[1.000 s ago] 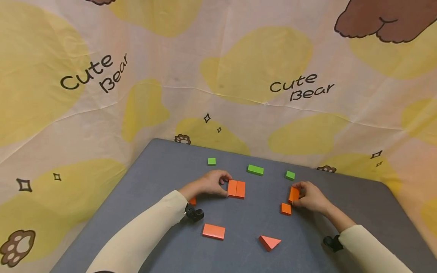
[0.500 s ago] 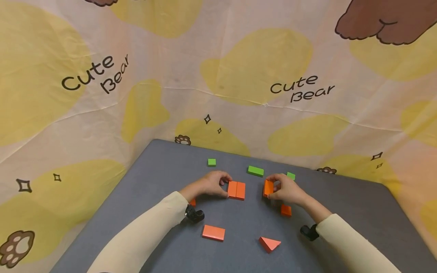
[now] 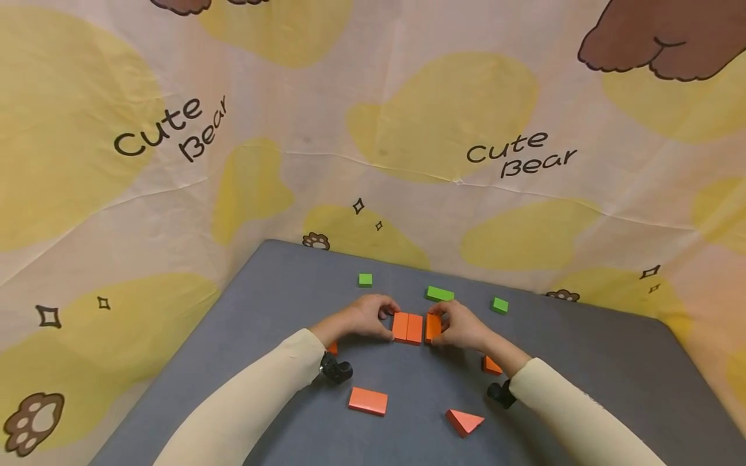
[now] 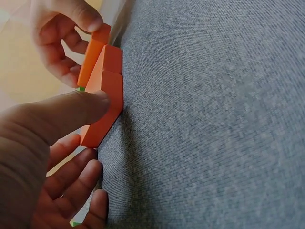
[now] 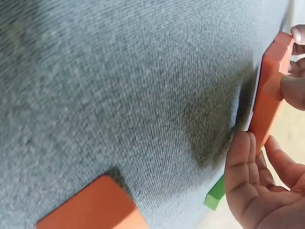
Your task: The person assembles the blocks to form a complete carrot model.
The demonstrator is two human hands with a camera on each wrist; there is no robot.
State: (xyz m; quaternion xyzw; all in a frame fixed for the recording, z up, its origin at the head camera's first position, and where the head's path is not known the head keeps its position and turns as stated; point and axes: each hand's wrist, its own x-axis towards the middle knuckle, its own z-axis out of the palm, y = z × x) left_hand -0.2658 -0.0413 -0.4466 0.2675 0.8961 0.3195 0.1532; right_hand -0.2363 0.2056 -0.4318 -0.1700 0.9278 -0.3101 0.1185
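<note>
Two red-orange rectangular blocks lie side by side, touching, near the middle of the table in the head view. My left hand (image 3: pixel 370 315) pinches the left block (image 3: pixel 399 327) by its near and far ends, thumb nearest me. Against its right side sits the other block (image 3: pixel 414 329) of the pair. My right hand (image 3: pixel 463 327) pinches a brighter orange rectangular block (image 3: pixel 433 328) between thumb and fingers, a narrow gap from the pair in the head view. The right wrist view shows this orange block (image 5: pixel 264 117) slightly off the cloth, its shadow below.
Behind the hands are green blocks (image 3: pixel 365 280), (image 3: pixel 500 305) and a longer green block (image 3: pixel 440 294). A pink-orange rectangle (image 3: pixel 368 401) and triangle (image 3: pixel 464 422) lie nearer. Small orange blocks (image 3: pixel 491 365), (image 3: pixel 333 348) are partly hidden by the wrists. A printed curtain (image 3: pixel 408 129) borders the table.
My right hand has carried the orange block leftward from beside the small orange block to near the pair. The left hand has stayed on its block.
</note>
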